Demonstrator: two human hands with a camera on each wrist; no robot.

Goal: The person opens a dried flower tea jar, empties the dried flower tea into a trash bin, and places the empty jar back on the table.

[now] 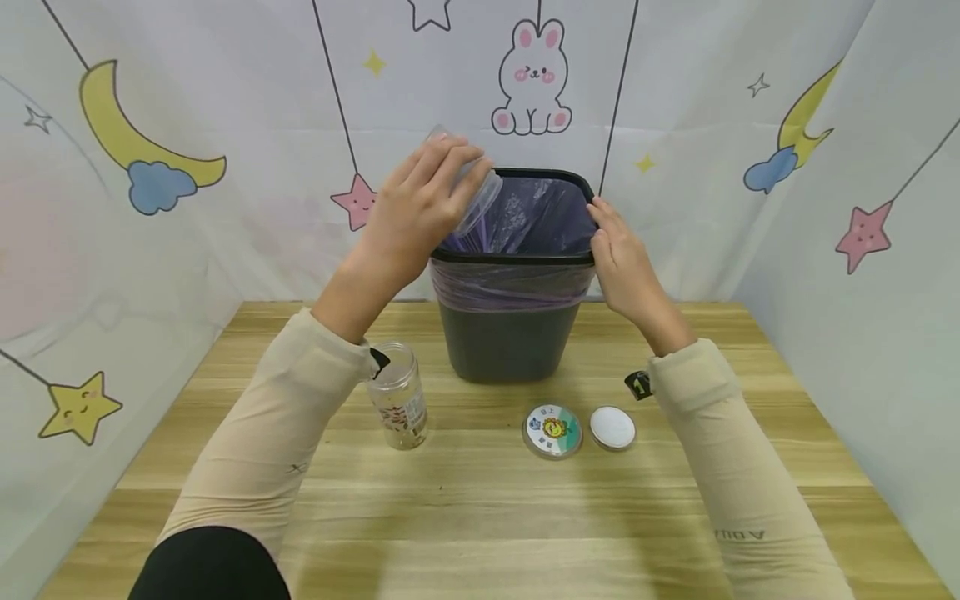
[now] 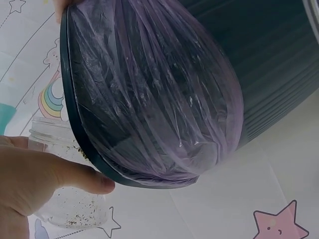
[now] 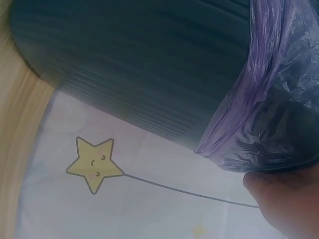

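Note:
A dark trash can (image 1: 510, 346), lined with a purple plastic bag (image 1: 536, 217), stands upright at the back of the table. My left hand (image 1: 423, 196) grips a clear plastic jar (image 2: 77, 206), tipped with its mouth over the can's left side. Small dark flakes cling to the jar's inner wall in the left wrist view. The left thumb lies against the can's rim there. My right hand (image 1: 622, 262) holds the can's rim at the right, its thumb (image 3: 256, 184) along the outside in the right wrist view.
A second clear jar (image 1: 401, 404) with a printed label stands uncovered at the left of the wooden table (image 1: 450, 525). Two round lids lie in front of the can: a sunflower-patterned lid (image 1: 552, 431) and a smaller white lid (image 1: 612, 427). A patterned cloth (image 1: 262, 100) hangs behind.

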